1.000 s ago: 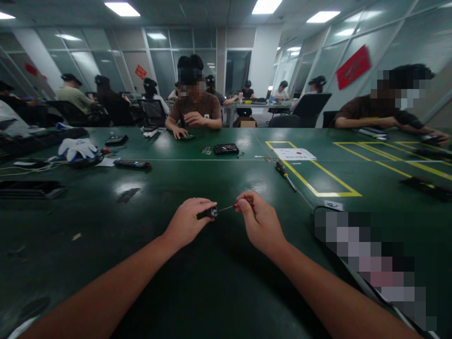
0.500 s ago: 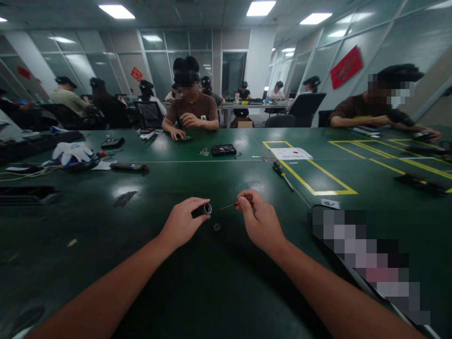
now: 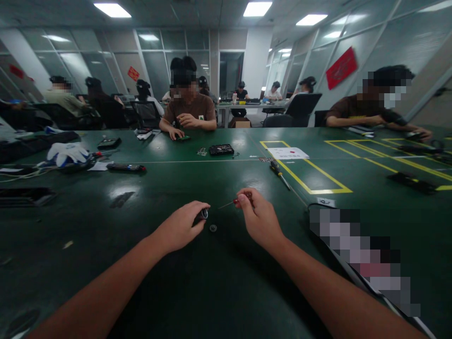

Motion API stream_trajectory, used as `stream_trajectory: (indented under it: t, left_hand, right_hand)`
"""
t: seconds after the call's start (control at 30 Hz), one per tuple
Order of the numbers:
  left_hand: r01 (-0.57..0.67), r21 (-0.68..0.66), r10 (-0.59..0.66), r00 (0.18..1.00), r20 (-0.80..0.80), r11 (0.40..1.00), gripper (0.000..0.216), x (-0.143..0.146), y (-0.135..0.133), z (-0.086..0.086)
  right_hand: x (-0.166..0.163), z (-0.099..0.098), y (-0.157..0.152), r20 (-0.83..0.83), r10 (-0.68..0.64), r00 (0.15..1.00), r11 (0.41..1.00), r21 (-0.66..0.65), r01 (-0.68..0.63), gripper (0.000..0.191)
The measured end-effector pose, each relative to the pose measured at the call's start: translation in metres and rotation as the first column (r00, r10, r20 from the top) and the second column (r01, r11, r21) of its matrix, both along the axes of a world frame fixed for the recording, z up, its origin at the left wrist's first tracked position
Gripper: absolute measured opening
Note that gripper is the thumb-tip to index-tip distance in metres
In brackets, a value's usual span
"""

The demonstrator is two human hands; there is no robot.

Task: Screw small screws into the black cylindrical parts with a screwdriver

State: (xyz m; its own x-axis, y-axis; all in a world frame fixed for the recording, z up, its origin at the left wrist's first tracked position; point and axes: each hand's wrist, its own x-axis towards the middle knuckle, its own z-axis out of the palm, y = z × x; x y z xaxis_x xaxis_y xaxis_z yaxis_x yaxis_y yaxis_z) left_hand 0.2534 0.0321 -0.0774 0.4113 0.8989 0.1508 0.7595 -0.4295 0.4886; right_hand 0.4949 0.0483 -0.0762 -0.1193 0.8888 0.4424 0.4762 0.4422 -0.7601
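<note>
Small cap (image 3: 213,228) already off, lying on bench (image 3: 158,301) mid-span; left hand (image 3: 181,226) gripping tube (image 3: 204,214), right hand (image 3: 259,219) pinching small screwdriver (image 3: 233,203); reassembly left.

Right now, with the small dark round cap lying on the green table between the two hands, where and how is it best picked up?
Probably by its rim, pinched from straight above. The small dark round cap lies flat and low on the green table, clear of the left hand and the right hand, so only its edges offer fingertips a hold.
</note>
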Motion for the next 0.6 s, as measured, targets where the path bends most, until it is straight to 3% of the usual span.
stream_trajectory:
  t: [0.13, 0.33, 0.43, 0.6]
  left_hand:
    - [-0.013, -0.084, 0.008, 0.998, -0.063, 0.996, 0.026, 0.004, -0.007, 0.004]
    - [0.040, -0.060, -0.054, 0.965, -0.257, 0.997, 0.045, 0.013, -0.009, -0.003]
    - [0.051, -0.063, -0.069, 0.941, -0.331, 0.997, 0.036, 0.017, -0.005, -0.007]
    - [0.060, -0.027, -0.065, 0.952, -0.298, 0.998, 0.027, 0.015, -0.001, -0.008]
  right_hand:
    - [0.000, -0.003, 0.002, -0.025, -0.001, 1.000, 1.000, -0.013, 0.001, 0.021]
    - [0.000, -0.003, 0.002, -0.041, 0.010, 0.999, 1.000, -0.016, -0.011, 0.022]
    - [0.000, -0.003, 0.002, -0.035, 0.007, 0.999, 1.000, -0.024, -0.008, 0.022]
    - [0.000, -0.005, 0.004, -0.058, 0.019, 0.998, 0.999, -0.046, -0.021, 0.023]
